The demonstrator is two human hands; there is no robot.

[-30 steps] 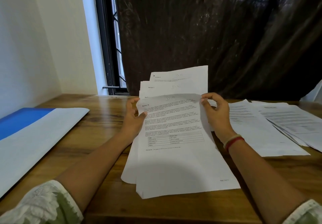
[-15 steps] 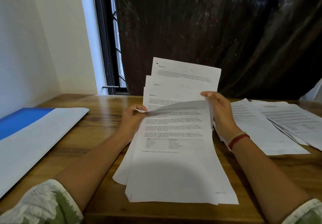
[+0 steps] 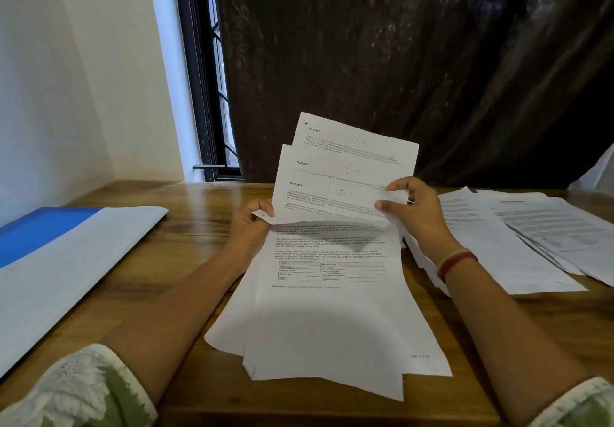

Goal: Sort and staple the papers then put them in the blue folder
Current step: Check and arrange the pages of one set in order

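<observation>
While the folder [image 3: 40, 237] lies open and flat on the table [image 3: 186, 214] at far left, blue strip outermost, pale inside up, well apart from both hands, the left hand [image 3: 247, 224] pinches the left edge of the papers [image 3: 332, 310] at centre. Sheets fanned upright, headed Section 2, 7, 8, handwritten marks on top; front sheet's top curls forward, lower ends rest on the table. Right hand [image 3: 415, 214] pinches the papers' right edge, thumb in front, fingers curled. Hands apart, a sheet's width between. Bangles [image 3: 457, 260] on right wrist. Pile [image 3: 518, 237] of printed sheets lies flat at right, just beside that arm. Dark curtain [image 3: 398, 61] behind.
</observation>
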